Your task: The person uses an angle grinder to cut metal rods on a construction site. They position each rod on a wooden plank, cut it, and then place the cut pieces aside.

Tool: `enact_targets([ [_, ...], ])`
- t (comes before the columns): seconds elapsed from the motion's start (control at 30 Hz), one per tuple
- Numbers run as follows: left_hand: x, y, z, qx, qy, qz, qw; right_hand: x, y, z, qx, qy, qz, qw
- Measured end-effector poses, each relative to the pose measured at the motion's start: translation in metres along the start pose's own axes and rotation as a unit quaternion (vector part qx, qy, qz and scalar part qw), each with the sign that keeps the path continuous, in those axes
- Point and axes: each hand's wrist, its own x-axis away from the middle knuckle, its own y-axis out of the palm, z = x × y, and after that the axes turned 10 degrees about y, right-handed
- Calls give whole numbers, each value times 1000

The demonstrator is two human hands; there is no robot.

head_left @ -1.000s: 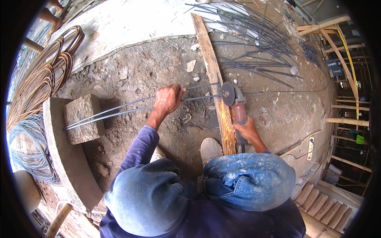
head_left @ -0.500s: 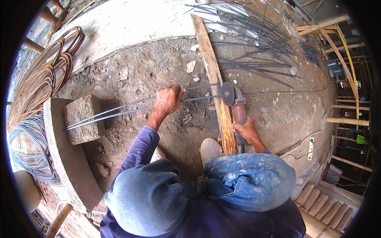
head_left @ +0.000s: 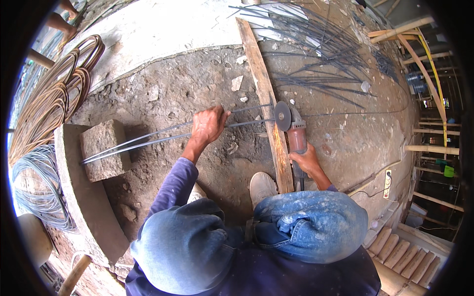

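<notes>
My left hand (head_left: 210, 124) is closed over thin metal rods (head_left: 157, 139) and presses them down. The rods run from a rough concrete block (head_left: 106, 148) at the left to a wooden plank (head_left: 263, 81), where their right ends lie across the wood. My right hand (head_left: 307, 160) is wrapped round the body of an angle grinder (head_left: 297, 138). Its round dark disc (head_left: 283, 116) stands at the plank, right by the rod ends. A few orange sparks (head_left: 280, 143) show on the plank below the disc.
Many cut rods (head_left: 321, 54) lie scattered at the far right. Coiled rods (head_left: 59, 98) and a wire coil (head_left: 39, 182) are at the left, beside a long concrete beam (head_left: 91, 197). A power strip (head_left: 387, 184) and roof-tile-like pieces (head_left: 402, 256) lie at the right.
The long spray of sparks along the plank has shrunk to a short faint patch. Both hands, the rods and the grinder stay practically where they were.
</notes>
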Motion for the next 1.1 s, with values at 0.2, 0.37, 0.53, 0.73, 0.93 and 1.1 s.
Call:
enact_targets([
  [0.2, 0, 4, -2, -3, 3, 7, 1000, 17, -3, -8, -22, 29, -19, 999],
  [0.37, 0, 3, -2, -3, 7, 6, 1000, 11, 0, -3, -17, -1, 1, 1000],
  [0.53, 1, 2, -2, -1, 5, 7, 1000, 2, 1, 0, -29, 15, -10, 999],
  [0.73, 1, 4, -3, -7, 11, 8, 1000, 11, -3, 0, -57, 27, -39, 997],
  [0.93, 0, 3, -3, 2, 1, -3, 1000, 11, -1, -5, 10, 3, 14, 1000],
  [1.1, 0, 2, -2, 0, 2, -4, 1000, 11, 1, -10, -30, 26, -9, 999],
])
